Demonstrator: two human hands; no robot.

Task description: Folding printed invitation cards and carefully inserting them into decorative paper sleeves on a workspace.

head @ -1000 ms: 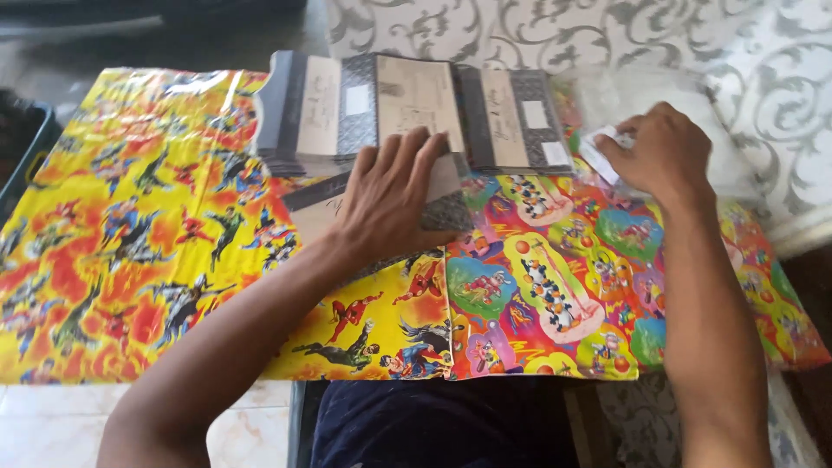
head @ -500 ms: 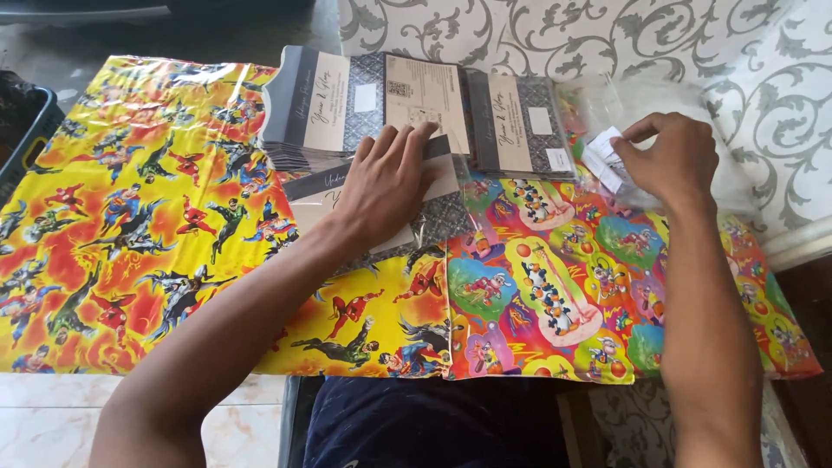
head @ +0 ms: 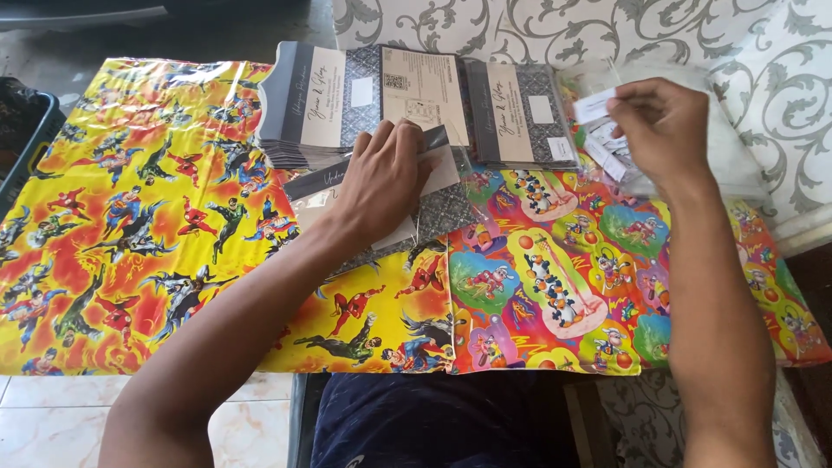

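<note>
My left hand [head: 386, 178] lies flat, palm down, on a grey patterned card in a clear sleeve [head: 433, 208] that rests on colourful wrapping paper. My right hand [head: 663, 126] is raised at the upper right, pinching a small white paper slip [head: 594, 106] between thumb and fingers, just above a clear plastic bag of more white slips [head: 611, 152]. Behind the left hand stand rows of grey and cream cards [head: 407, 91], stacked on edge.
Yellow cartoon-hero wrapping paper [head: 130, 217] covers the left of the surface, and a multicoloured cartoon sheet [head: 555, 277] covers the right. A dark crate [head: 22, 139] sits at the far left edge. White patterned fabric [head: 771, 104] lies at the right. Pale tiled floor shows below.
My right hand has lifted a white slip out of the plastic bag. My left hand has stayed flat on the sleeved card.
</note>
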